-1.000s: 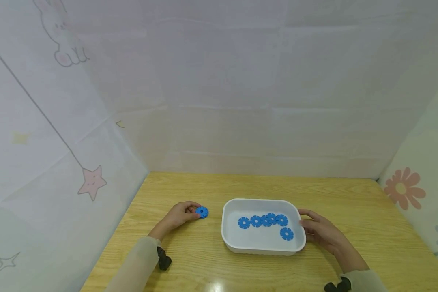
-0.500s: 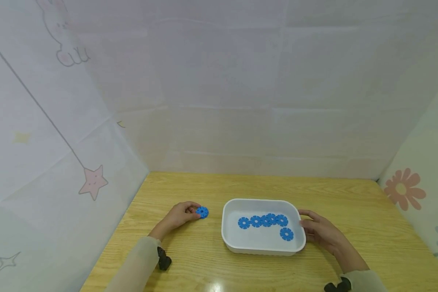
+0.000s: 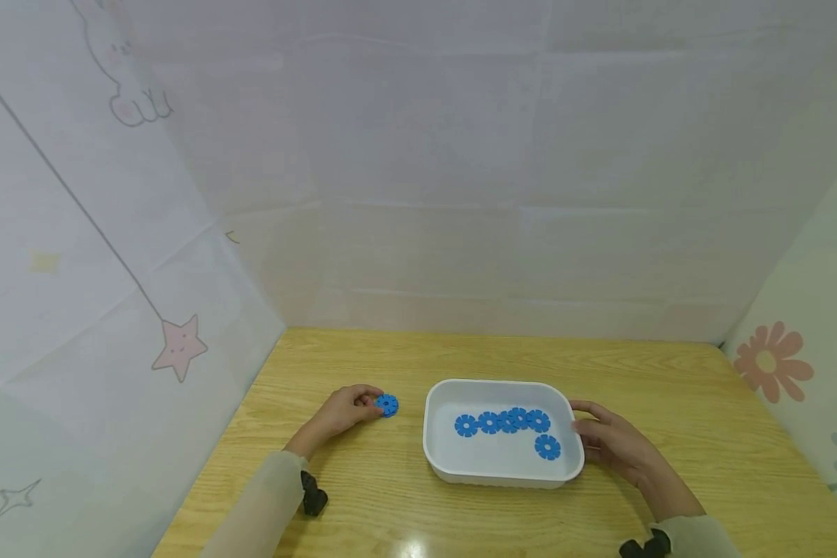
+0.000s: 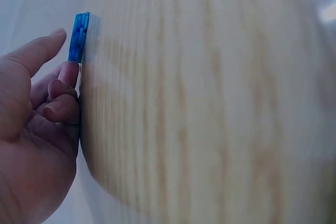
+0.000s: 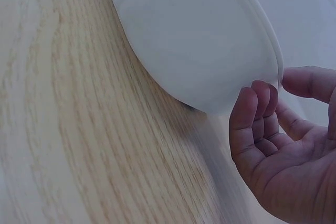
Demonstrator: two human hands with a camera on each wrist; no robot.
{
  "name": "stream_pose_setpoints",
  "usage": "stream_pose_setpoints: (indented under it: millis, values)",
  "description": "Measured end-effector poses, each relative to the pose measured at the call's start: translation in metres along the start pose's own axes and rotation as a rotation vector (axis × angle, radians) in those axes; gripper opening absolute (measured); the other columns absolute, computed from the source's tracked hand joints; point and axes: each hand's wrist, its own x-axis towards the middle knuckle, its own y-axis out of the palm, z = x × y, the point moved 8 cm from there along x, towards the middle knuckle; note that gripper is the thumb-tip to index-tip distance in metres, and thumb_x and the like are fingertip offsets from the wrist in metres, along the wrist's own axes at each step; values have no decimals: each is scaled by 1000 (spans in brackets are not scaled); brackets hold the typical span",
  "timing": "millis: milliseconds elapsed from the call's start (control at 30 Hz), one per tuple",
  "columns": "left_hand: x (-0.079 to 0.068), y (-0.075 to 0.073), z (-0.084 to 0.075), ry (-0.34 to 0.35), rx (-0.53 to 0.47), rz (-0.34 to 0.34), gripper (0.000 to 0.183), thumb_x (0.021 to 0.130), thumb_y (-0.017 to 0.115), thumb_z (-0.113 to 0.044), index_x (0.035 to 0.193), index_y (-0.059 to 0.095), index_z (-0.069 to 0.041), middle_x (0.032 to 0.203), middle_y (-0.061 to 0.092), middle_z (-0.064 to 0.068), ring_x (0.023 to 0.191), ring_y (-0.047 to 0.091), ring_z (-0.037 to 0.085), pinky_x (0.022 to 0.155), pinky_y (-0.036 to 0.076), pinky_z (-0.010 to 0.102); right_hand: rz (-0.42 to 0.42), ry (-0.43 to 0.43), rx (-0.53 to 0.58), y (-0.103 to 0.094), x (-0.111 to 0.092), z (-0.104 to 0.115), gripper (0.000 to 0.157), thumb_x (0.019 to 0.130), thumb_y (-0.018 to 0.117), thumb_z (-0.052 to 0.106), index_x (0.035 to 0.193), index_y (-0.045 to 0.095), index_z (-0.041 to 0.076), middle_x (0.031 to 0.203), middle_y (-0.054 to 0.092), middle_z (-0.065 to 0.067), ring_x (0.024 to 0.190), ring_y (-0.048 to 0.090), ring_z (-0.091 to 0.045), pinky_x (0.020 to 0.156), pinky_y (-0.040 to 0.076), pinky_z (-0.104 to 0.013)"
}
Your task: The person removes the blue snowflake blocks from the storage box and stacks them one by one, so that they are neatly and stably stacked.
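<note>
My left hand [image 3: 342, 411] lies on the table to the left of the tray, thumb and index finger at the near edge of a small stack of blue snowflake discs [image 3: 388, 405]. Seen from the left wrist, this stack [image 4: 79, 36] is several thin discs standing flush on the wood, with curled fingers [image 4: 64, 109] right below it. To the right, my right hand [image 3: 617, 446] holds the short end of a white plastic tray [image 3: 484, 469]. In the right wrist view the thumb [image 5: 304, 81] meets the tray rim [image 5: 274, 51], and bent fingertips lie against its outer wall.
Inside the tray lie several blue discs: an overlapping row [image 3: 508, 421] and a separate disc [image 3: 548, 447] near the right front corner. Under everything is a wooden table [image 3: 404, 353]. Printed cloth walls [image 3: 418, 194] enclose its back and sides.
</note>
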Motion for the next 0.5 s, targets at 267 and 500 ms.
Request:
stream_pose_setpoints:
  millis: [267, 500]
  values:
    - [1, -6, -7, 9, -3, -42, 44, 100, 65, -37, 134, 64, -10, 101, 64, -1, 86, 55, 17, 73, 47, 31, 1, 0, -3, 1, -1, 1, 66, 100, 65, 22, 155, 33, 4, 136, 59, -18, 106, 64, -25, 89, 56, -39]
    - [3, -3, -49, 136, -2, -52, 41, 99, 66, -37, 134, 65, -14, 104, 64, 0, 90, 57, 17, 74, 49, 33, -1, -7, 2, 1, 0, 2, 65, 100, 64, 21, 155, 34, 3, 134, 60, -17, 105, 65, -24, 88, 56, -38]
